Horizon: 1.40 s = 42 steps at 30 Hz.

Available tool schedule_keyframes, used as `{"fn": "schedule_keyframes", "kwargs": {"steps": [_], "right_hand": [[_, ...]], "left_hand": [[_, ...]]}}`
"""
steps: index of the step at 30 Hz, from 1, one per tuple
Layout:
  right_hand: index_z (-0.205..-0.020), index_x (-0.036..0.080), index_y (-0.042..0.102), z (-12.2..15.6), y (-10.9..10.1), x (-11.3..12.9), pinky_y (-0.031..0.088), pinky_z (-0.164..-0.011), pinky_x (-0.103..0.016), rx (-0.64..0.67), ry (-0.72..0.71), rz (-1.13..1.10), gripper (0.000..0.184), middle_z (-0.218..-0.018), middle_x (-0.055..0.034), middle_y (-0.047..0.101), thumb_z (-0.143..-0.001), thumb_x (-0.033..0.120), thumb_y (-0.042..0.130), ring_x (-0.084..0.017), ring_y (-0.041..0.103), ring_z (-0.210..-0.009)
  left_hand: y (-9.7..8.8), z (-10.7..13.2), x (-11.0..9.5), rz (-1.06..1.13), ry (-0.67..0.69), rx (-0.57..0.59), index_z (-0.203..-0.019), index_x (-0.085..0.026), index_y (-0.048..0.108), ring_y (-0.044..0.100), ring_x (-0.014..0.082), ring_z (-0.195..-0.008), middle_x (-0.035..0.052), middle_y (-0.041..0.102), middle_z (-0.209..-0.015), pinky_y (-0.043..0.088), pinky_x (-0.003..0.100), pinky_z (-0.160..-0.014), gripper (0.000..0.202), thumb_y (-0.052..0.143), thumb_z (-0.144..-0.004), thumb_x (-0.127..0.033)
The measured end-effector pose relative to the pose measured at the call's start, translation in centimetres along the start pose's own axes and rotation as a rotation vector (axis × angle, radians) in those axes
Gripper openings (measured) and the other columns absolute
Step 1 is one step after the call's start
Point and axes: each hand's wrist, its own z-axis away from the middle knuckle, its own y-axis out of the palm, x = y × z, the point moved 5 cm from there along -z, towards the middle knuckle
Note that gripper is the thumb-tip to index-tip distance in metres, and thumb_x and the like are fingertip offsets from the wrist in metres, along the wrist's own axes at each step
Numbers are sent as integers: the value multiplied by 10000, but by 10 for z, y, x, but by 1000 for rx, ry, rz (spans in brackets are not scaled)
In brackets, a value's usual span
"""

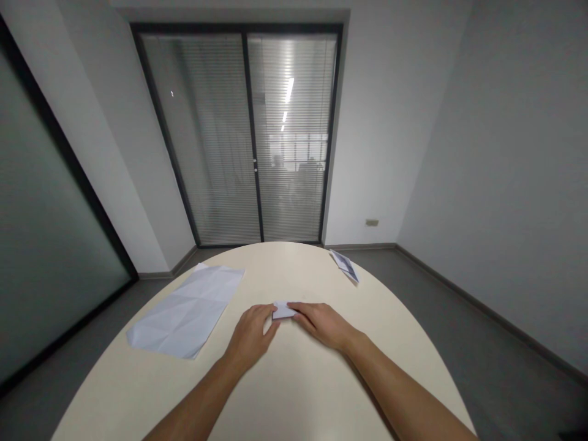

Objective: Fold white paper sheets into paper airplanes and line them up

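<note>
A small piece of folded white paper (pixel 283 311) is between my two hands, just above or on the middle of the table. My left hand (pixel 252 334) grips its left end, fingers along the far side and thumb toward me. At the right end, my right hand (pixel 325 323) has its fingertips closed on the paper, index finger over the top edge and thumb below. The fingers cover both ends of the paper, so only its middle shows.
Creased white sheets (pixel 193 312) lie flat on the left of the round cream table (pixel 294 392). Near the far right edge rests a folded printed paper (pixel 345 266). Beyond the table stand a glazed door with blinds (pixel 206 153) and grey walls.
</note>
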Motion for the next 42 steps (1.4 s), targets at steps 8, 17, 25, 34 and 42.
{"fn": "schedule_keyframes", "kwargs": {"steps": [8,17,25,34,42], "right_hand": [[-1325,239,579,0,1,4,468,-1029,-354,-27,-68,-92,367,-1287,-69,655,-1026,286,372,-208,620,-1165],[-1332,210,521,1,1,1,485,-961,-349,-7,-20,-69,396,-1225,-86,669,-954,168,408,-224,641,-1095],[-1156,198,633,-1,1,3,471,-919,-335,-63,9,8,276,-1091,-85,699,-925,187,482,-225,635,-1019],[-1350,263,575,-2,1,15,455,-975,-345,-83,-74,-83,385,-1222,-59,684,-978,247,478,-219,606,-1099],[-1380,219,553,-4,3,16,454,-1012,-393,-151,35,-262,429,-1314,-104,649,-1012,402,429,-248,614,-1164]], "left_hand": [[-4,0,5,-44,-115,-37,-1161,-215,667,657,254,-1070,85,725,-1141,499,430,-967,273,546,-936,-311],[-9,-3,6,-79,-164,-62,-1093,-210,668,672,252,-967,70,740,-996,492,419,-917,221,571,-926,-319],[-5,-4,3,30,-88,1,-1001,-229,683,662,236,-942,45,733,-971,488,393,-897,134,613,-900,-283],[-13,-6,-6,140,-55,-99,-1029,-223,661,655,226,-962,45,713,-985,497,385,-894,155,560,-937,-295],[-11,-3,-7,210,-114,-108,-1185,-220,624,664,214,-1001,56,717,-1064,501,371,-931,288,574,-933,-350]]}}
